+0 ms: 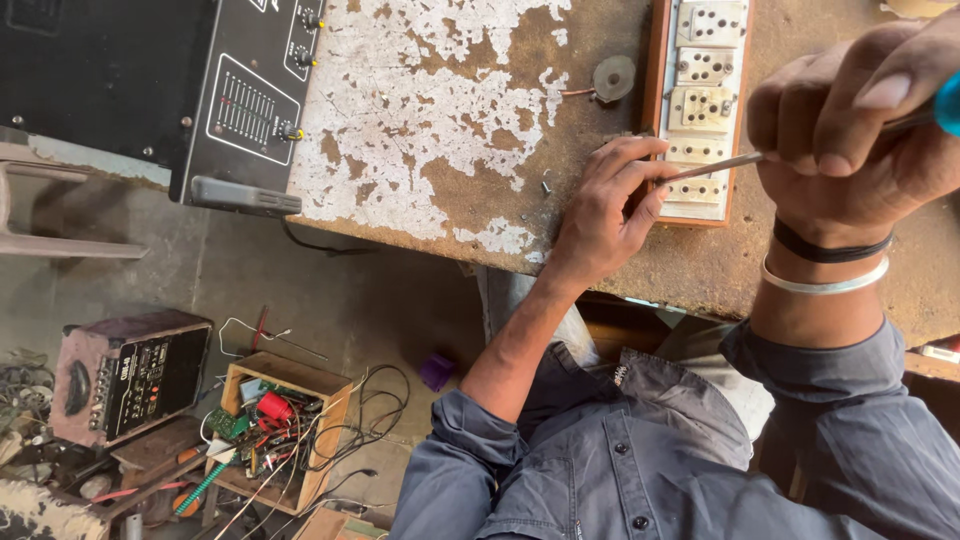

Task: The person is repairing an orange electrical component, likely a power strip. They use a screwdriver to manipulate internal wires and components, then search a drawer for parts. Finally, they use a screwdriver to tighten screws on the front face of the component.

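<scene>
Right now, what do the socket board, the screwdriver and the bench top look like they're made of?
Socket board: cream, probably plastic socket plates in a brown frame that looks like wood. Screwdriver: bare grey metal shaft, glossy blue handle, likely plastic, gripped by the right hand. Bench top: brown fibrous board, maybe pressed wood, under a flaking white coat. The left hand steadies the board.

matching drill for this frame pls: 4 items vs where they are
1 screwdriver
2 socket board
3 amplifier
4 wooden crate

a on the floor, full of wires
b in the right hand
c on the table's far left
d under the left hand, on the table

Pairs: 1-b, 2-d, 3-c, 4-a
</scene>
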